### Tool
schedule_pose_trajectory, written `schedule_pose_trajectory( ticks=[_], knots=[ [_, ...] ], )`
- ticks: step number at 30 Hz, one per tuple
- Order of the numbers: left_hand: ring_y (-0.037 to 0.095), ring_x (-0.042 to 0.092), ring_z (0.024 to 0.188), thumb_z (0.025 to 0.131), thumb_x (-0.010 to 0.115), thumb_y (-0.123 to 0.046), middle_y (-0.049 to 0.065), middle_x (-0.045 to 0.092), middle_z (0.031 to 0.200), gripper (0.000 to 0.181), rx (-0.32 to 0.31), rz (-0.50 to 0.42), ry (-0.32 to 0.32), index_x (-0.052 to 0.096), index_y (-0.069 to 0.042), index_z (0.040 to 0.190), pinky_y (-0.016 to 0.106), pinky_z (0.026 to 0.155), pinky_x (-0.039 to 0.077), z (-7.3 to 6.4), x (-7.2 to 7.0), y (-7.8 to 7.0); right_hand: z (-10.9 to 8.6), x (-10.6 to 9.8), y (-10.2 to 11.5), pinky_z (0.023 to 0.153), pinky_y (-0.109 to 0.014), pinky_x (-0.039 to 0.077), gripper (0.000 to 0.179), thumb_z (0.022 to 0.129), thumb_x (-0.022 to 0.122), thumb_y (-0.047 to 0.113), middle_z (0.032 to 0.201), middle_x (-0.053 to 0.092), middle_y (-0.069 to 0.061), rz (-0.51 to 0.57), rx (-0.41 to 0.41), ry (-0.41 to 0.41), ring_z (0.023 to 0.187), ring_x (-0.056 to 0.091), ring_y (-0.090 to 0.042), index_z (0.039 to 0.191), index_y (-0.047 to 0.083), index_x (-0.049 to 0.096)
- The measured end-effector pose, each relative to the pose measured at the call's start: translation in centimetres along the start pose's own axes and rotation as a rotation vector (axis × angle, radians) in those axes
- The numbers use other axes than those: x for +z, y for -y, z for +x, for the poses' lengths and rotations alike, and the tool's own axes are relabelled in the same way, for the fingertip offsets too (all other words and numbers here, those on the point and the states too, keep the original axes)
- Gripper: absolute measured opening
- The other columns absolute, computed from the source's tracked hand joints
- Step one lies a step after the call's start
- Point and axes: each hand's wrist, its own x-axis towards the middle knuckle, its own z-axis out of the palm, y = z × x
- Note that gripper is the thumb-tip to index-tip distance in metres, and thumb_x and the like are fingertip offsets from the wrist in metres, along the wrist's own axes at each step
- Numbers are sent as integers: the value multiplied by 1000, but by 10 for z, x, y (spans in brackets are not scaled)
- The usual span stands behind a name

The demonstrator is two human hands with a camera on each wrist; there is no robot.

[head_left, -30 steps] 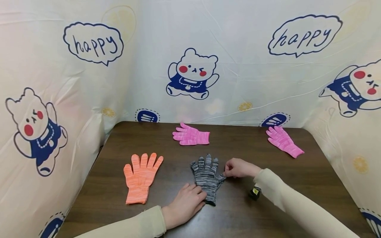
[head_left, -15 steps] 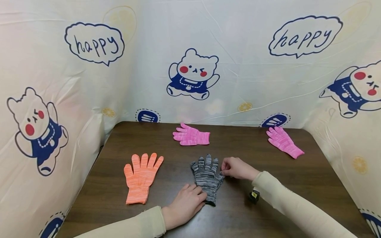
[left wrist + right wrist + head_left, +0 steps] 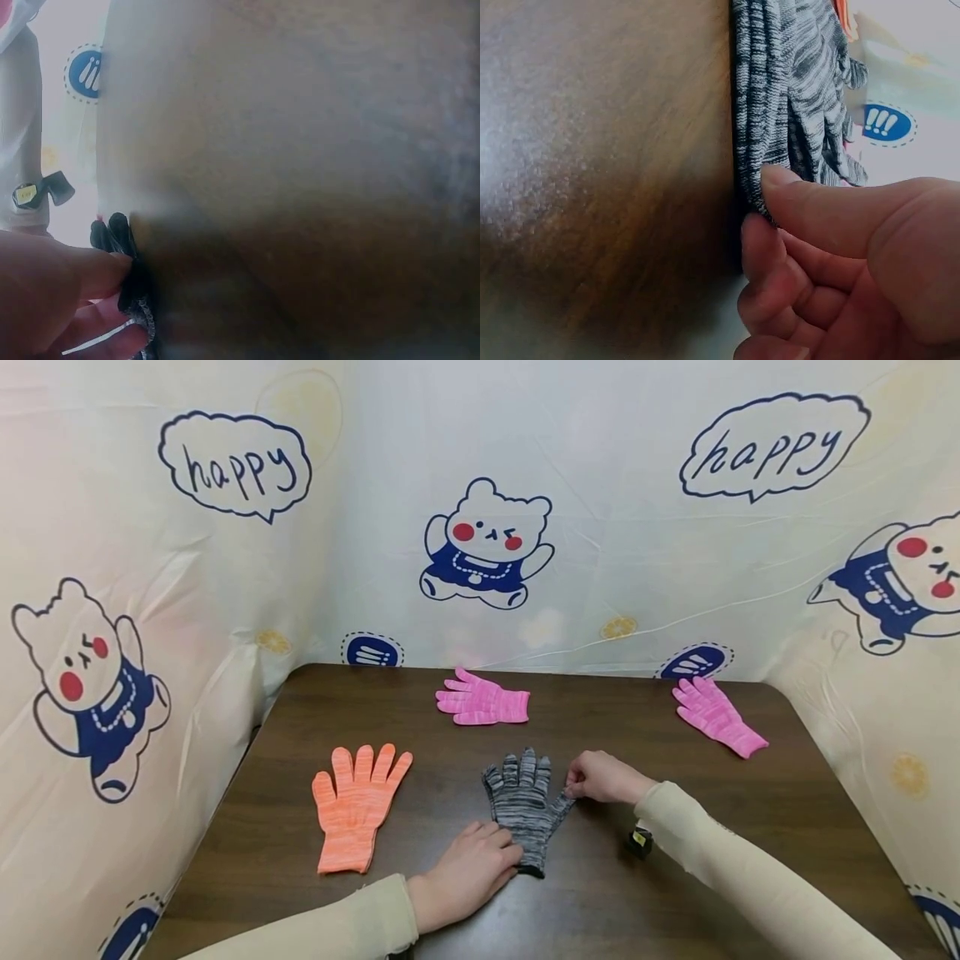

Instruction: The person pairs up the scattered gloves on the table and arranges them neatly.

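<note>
A grey-and-black knit glove (image 3: pixel 525 814) lies flat, fingers pointing away, on the dark wooden table. My right hand (image 3: pixel 606 777) pinches the tip of its thumb, which is drawn out to the right; the right wrist view shows the striped glove fabric (image 3: pixel 761 97) between thumb and forefinger. At the lower left edge, by the dark cuff, my left hand (image 3: pixel 468 870) holds the glove with bent fingers. In the left wrist view, the left thumb (image 3: pixel 101 271) and fingers touch the cuff (image 3: pixel 136 289), partly hiding it.
An orange glove (image 3: pixel 351 810) lies to the left. Toward the back edge are two pink gloves, one in the middle (image 3: pixel 483 699) and one at the right (image 3: pixel 718 718). A printed cloth (image 3: pixel 615 568) hangs around the table's back and sides.
My right hand moves slightly left, then back right and a little away, stretching the glove's thumb outward. The left hand stays in place on the glove.
</note>
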Motion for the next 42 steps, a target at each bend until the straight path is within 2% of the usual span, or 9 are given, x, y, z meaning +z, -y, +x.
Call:
schedule_pose_trajectory(
  ticks=[4, 10, 13, 17, 20, 22, 27, 36, 42],
  knots=[
    [12, 60, 91, 98, 72, -27, -8, 64, 93, 6, 0, -1, -7, 70, -23, 95, 32, 81, 47, -1, 0, 0, 0, 1, 1, 64, -29, 45, 15, 93, 78, 14, 74, 59, 3, 12, 2, -1, 68, 53, -13, 82, 12, 69],
    [12, 60, 93, 98, 72, -26, -7, 64, 95, 4, -9, -17, 15, 71, -22, 98, 32, 81, 47, 0, -3, 0, 2, -8, 2, 65, -29, 46, 16, 96, 75, 22, 77, 60, 2, 55, -40, 55, 70, 54, -13, 88, 11, 67],
    [13, 60, 94, 98, 71, -26, -7, 65, 96, 4, -14, -20, 26, 71, -22, 99, 33, 82, 47, 0, -5, -1, 8, -10, 1, 67, -31, 48, 16, 99, 70, 24, 80, 61, 1, 54, -47, 15, 72, 55, -14, 94, 10, 67],
    [13, 60, 95, 99, 70, -26, -7, 65, 97, 4, -18, -19, 31, 71, -22, 100, 33, 84, 47, 0, -5, -1, 20, -6, 1, 77, -35, 53, 16, 103, 66, 23, 92, 67, 0, 62, -49, -77, 81, 58, -15, 110, 9, 69],
    [13, 60, 96, 99, 70, -26, -7, 65, 97, 4, -20, -22, 38, 71, -22, 101, 34, 85, 47, -1, -5, 0, 27, -2, 3, 83, -38, 54, 21, 104, 64, 22, 99, 68, -1, 82, -78, -86, 86, 60, -17, 120, 10, 69],
    [13, 60, 97, 100, 70, -26, -7, 65, 98, 4, -21, -25, 42, 71, -22, 101, 34, 86, 48, -1, -5, 0, 31, 1, 5, 83, -38, 54, 18, 103, 66, 19, 97, 67, -1, 87, -97, -84, 86, 59, -17, 118, 10, 70],
    [13, 60, 97, 100, 69, -26, -7, 65, 98, 5, -26, -30, 45, 72, -22, 103, 35, 88, 48, -1, -5, -1, 36, 2, 11, 78, -33, 52, 5, 98, 72, 13, 87, 64, 1, 66, -101, -104, 80, 56, -15, 100, 9, 70],
    [13, 60, 96, 100, 70, -26, -7, 65, 97, 5, -17, -22, 32, 71, -22, 101, 34, 87, 47, 0, -4, -2, 32, -3, 9, 65, -29, 49, 17, 95, 77, 21, 77, 61, 0, 90, -10, -138, 69, 55, -14, 89, 8, 69],
    [12, 60, 95, 98, 72, -26, -8, 65, 97, 4, -20, -14, 29, 72, -22, 99, 34, 88, 48, 0, -4, -2, 30, -3, 3, 66, -29, 47, 19, 94, 78, 23, 76, 61, 0, 80, 45, -156, 70, 55, -15, 86, 9, 69]
  ],
)
